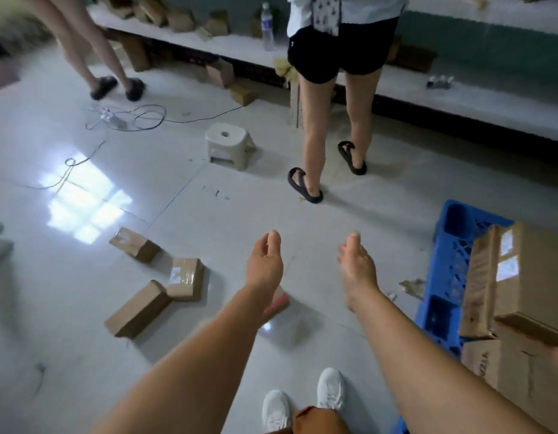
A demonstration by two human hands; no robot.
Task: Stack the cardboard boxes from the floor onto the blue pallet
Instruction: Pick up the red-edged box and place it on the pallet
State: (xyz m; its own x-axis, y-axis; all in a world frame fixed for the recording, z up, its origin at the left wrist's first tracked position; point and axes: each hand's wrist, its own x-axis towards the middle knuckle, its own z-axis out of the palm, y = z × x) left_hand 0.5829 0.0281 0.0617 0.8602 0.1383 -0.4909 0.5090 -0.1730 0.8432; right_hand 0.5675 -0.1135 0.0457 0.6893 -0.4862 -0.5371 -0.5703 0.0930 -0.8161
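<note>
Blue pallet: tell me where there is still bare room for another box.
The blue pallet is bare along its left edge and far corner, beside the large cardboard boxes. Its right and near parts are crowded with stacked boxes. Both hands, left hand and right hand, are empty.

Blue pallet [449, 264] at three o'clock, its face a lattice of square holes, carrying brown cardboard boxes [521, 277] with white labels. Three more brown boxes [136, 308] at nine o'clock on the pale grey floor [271, 214]. Cream stool [229, 145] at twelve. White trainers [330, 388] at six. Black shorts [340, 54] and black sandals [304, 186] at one o'clock.
</note>
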